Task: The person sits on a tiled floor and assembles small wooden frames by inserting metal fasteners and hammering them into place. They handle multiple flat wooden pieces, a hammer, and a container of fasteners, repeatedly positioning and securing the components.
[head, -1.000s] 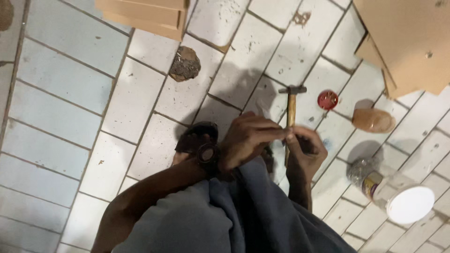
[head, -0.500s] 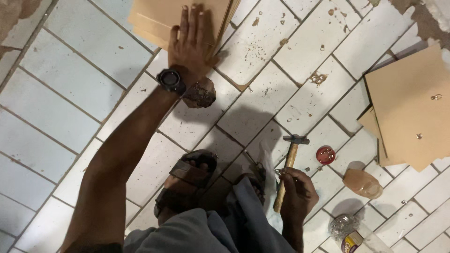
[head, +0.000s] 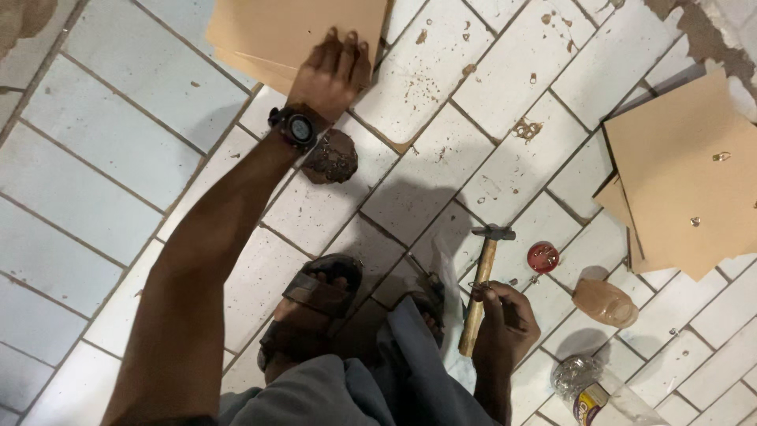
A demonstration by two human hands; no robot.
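The left hand (head: 335,75) stretches far, fingers flat on the top brown board (head: 303,31) of the far-left stack, not yet lifted. The right hand (head: 505,319), near, is closed around a wooden-handled hammer (head: 481,288) on the white tile floor (head: 95,158). More boards (head: 686,173) lie right.

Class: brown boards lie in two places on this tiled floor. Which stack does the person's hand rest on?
The stack at top centre: the left hand lies on its edge. The other boards, at right, go untouched.
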